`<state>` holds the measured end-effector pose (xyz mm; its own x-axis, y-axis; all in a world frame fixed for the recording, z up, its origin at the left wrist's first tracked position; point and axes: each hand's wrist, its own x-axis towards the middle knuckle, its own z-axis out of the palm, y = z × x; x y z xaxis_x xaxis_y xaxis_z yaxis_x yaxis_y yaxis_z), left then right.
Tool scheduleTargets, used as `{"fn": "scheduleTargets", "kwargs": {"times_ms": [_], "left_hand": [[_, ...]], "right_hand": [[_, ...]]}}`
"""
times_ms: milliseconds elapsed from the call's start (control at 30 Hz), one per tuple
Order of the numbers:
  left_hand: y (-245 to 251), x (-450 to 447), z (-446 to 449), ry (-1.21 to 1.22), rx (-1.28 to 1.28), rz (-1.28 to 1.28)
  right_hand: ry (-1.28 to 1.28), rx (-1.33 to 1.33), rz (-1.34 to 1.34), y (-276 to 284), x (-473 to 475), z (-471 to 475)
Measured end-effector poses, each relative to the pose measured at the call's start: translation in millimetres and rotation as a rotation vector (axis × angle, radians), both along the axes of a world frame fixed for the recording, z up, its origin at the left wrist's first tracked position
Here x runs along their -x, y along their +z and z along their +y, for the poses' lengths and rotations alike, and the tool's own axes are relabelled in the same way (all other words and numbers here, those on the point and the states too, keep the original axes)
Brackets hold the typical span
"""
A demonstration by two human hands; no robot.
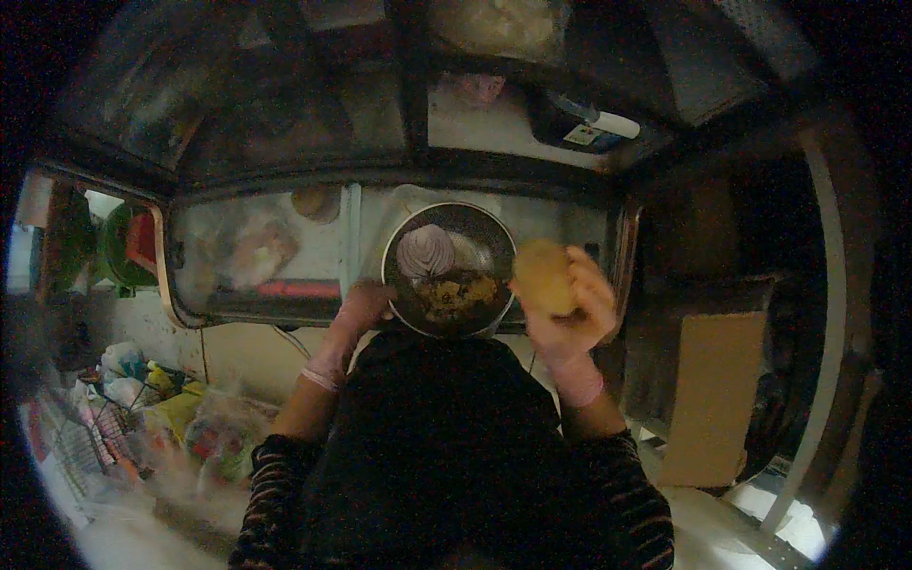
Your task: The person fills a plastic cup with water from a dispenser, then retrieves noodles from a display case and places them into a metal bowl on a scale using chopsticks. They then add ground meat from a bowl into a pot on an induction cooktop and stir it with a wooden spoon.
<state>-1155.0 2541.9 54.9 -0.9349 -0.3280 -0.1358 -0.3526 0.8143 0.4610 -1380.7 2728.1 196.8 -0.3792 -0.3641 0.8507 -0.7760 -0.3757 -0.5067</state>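
A round metal mesh strainer (385,254) is before me over the open chest, with a cut red onion half (426,251) and a brownish, lumpy food (454,299) inside it. My left hand (367,305), in a thin pinkish glove, grips the strainer's left rim. To the right of the strainer, my right hand (581,310), gloved the same way, holds a yellowish, rounded piece of food (543,276), perhaps a potato; it is blurred. A pale item beside the onion is too dim to name.
The chest's metal rim (167,285) surrounds the work space, where a bag of food (260,249) lies at left. A wire basket (107,420) and plastic bags of produce (221,434) stand low at left. A cardboard piece (716,399) stands at right. Behind is a dark container with a white roll-shaped object (616,125).
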Motion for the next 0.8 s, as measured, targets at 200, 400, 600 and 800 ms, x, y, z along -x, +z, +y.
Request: {"fn": "scheduleTargets", "kwargs": {"times_ms": [200,400,600,800], "left_hand": [[50.3,17.3,2.8,0.959,-0.905,-0.084],[140.9,21.2,21.2,0.992,-0.932,0.121],[186.1,46.8,29.0,0.855,-0.925,0.161],[200.9,65.5,33.1,0.85,-0.901,0.339]], "right_hand": [[-0.354,-0.114,-0.616,-7.0,20.3,24.7],[-0.293,0.076,-0.934,-0.7,36.7,59.8],[-0.071,0.268,-1.008,23.1,41.9,94.7],[0.073,-0.031,-0.97,55.7,40.7,98.9]]}}
